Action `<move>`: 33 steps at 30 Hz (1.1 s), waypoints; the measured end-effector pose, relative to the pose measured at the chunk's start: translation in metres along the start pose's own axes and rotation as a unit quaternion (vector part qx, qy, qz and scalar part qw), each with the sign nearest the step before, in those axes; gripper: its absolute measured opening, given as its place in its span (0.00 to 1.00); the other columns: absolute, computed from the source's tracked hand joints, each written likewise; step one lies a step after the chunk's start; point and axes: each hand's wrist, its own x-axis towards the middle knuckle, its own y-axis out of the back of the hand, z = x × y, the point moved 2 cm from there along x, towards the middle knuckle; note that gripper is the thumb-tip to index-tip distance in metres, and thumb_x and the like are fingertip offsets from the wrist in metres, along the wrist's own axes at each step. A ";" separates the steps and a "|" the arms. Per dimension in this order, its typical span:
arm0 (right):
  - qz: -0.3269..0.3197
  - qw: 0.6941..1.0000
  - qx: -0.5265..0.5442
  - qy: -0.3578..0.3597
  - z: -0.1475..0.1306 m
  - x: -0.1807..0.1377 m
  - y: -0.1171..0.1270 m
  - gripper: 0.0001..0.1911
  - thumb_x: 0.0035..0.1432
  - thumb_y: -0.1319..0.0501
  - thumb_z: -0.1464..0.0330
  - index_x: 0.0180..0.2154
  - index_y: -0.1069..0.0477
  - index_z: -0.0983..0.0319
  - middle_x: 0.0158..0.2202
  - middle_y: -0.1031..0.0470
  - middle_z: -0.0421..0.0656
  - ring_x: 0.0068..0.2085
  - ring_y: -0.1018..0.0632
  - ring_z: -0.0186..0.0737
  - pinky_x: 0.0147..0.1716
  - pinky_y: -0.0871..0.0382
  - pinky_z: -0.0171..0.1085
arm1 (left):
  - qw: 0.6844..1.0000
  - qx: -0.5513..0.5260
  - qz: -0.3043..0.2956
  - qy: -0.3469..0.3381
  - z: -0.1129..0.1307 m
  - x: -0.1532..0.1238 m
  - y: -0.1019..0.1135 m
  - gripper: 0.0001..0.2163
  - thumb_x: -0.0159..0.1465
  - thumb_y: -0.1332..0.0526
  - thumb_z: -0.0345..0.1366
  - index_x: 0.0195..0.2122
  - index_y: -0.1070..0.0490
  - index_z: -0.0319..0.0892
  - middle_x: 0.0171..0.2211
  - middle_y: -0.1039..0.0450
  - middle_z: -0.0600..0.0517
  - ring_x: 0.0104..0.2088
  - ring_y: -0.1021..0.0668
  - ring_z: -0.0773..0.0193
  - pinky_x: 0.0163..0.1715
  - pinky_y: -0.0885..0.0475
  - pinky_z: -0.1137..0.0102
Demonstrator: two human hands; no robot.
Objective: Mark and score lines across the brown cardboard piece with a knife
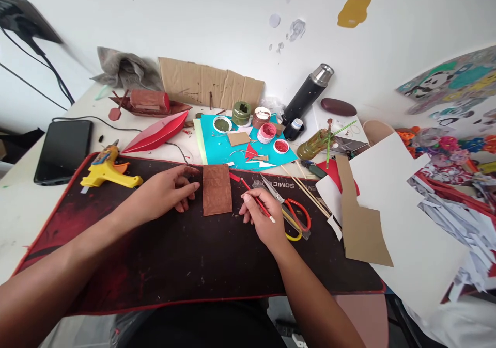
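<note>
A brown painted rectangular piece (217, 190), apparently card, lies flat on the dark desk mat. Just left of it, my left hand (172, 189) hovers or rests with loosely curled, parted fingers and nothing in them. In my right hand (263, 215) a red pencil (260, 204) is pinched, its pale end toward me and its tip pointing up-left. That tip is near a small red strip (234, 177) at the piece's upper right corner. Scissors (289, 203) with red and yellow handles lie right beside my right hand.
A yellow glue gun (110, 175) and a black phone-like device (64, 151) lie left. Behind are a red paper boat (157, 132), a brown model boat (149, 104) and open paint jars (241, 113) on a blue sheet (211, 144). Cardboard (366, 234) and white board (411, 224) lie right.
</note>
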 end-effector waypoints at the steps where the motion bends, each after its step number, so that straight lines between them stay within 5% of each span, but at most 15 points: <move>1: 0.001 1.000 0.001 -0.001 0.001 0.000 0.000 0.17 0.74 0.33 0.50 0.42 0.22 0.56 0.29 0.18 0.39 0.24 0.22 0.36 0.24 0.32 0.36 | 0.999 0.031 0.025 -0.022 0.002 -0.004 0.001 0.31 0.61 0.30 0.64 0.56 0.22 0.47 0.31 0.17 0.53 0.22 0.21 0.58 0.24 0.24 0.65; 4: 0.004 1.000 0.001 -0.004 0.001 0.000 0.001 0.17 0.75 0.33 0.50 0.42 0.21 0.56 0.29 0.18 0.38 0.24 0.22 0.36 0.25 0.30 0.36 | 0.985 0.117 0.072 -0.105 0.008 -0.017 -0.003 0.23 0.65 0.31 0.61 0.51 0.19 0.50 0.37 0.16 0.50 0.33 0.19 0.54 0.37 0.21 0.63; 7: 0.005 1.000 -0.009 -0.004 0.001 0.000 0.000 0.16 0.75 0.33 0.51 0.42 0.21 0.56 0.29 0.18 0.38 0.24 0.22 0.37 0.28 0.28 0.37 | 0.967 0.173 0.047 -0.178 0.007 -0.022 -0.014 0.21 0.67 0.32 0.60 0.48 0.17 0.50 0.49 0.16 0.45 0.51 0.18 0.44 0.57 0.21 0.54; 10: -0.005 1.000 -0.021 -0.002 0.001 -0.001 -0.001 0.14 0.76 0.33 0.52 0.43 0.21 0.56 0.29 0.18 0.38 0.25 0.21 0.37 0.29 0.27 0.38 | 0.950 0.211 0.021 -0.229 0.000 -0.021 -0.023 0.23 0.68 0.32 0.60 0.53 0.17 0.48 0.55 0.18 0.41 0.59 0.22 0.39 0.65 0.26 0.48; 19: -0.018 0.999 -0.048 0.017 -0.003 -0.001 -0.003 0.11 0.75 0.34 0.57 0.42 0.22 0.57 0.28 0.18 0.37 0.24 0.20 0.36 0.29 0.24 0.35 | 0.874 0.334 0.054 -0.350 -0.012 -0.016 -0.029 0.26 0.76 0.37 0.59 0.61 0.23 0.42 0.59 0.21 0.40 0.58 0.21 0.45 0.62 0.24 0.51; 33: -0.008 0.998 -0.054 0.029 -0.004 -0.002 -0.005 0.12 0.76 0.35 0.57 0.43 0.22 0.57 0.29 0.18 0.37 0.24 0.20 0.35 0.28 0.24 0.34 | 0.860 0.354 0.074 -0.361 -0.023 -0.014 -0.033 0.28 0.76 0.38 0.60 0.65 0.27 0.43 0.60 0.21 0.40 0.59 0.20 0.43 0.60 0.24 0.48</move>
